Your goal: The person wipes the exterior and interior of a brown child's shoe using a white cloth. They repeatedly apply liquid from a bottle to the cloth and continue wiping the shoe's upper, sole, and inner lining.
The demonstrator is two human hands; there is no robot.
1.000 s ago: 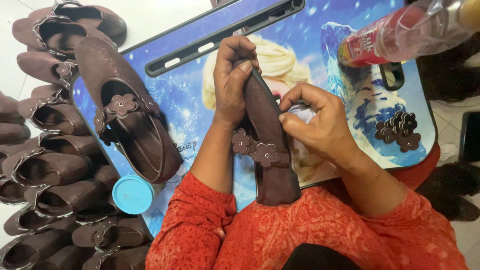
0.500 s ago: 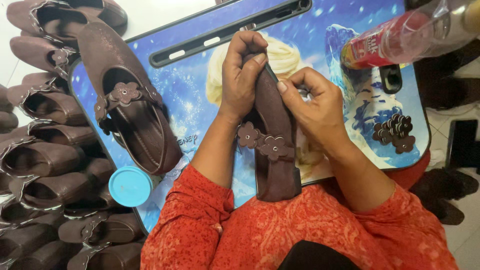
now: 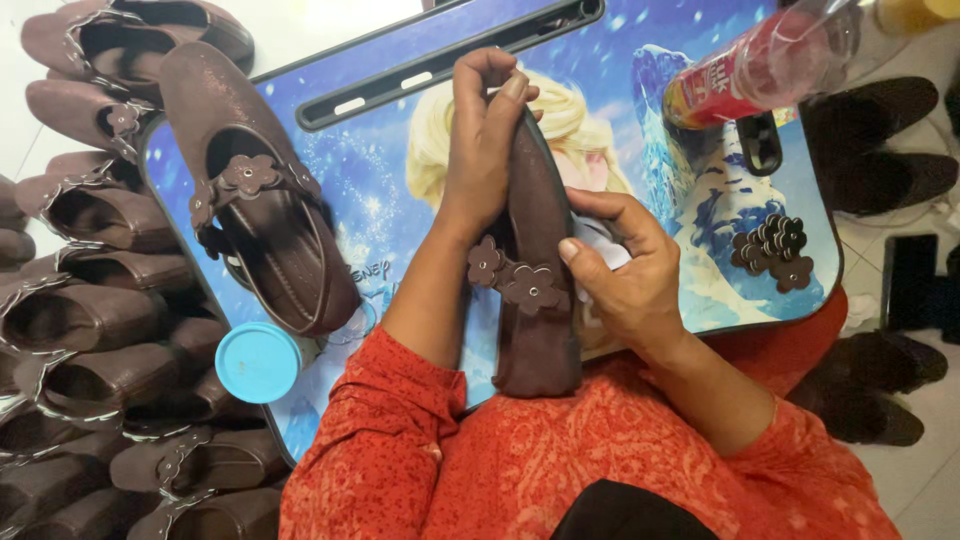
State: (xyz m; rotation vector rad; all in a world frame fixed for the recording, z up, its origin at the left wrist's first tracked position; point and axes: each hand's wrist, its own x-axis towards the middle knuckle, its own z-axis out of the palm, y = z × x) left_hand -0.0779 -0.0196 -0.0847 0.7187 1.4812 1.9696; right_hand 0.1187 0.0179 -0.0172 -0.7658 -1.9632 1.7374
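Now our left hand [image 3: 480,150] and right hand [image 3: 620,270] pinch the brown shoe [image 3: 535,240]; its flowers [image 3: 515,280] are on, more flowers [image 3: 772,252] wait.

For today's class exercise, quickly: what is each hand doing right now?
Left hand: closed around the brown shoe's toe.
Right hand: gripping the same shoe's side.

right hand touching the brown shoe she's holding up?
Touching. The head view shows the right hand with thumb and fingers pressed on the side of the brown shoe, beside its flower trim.
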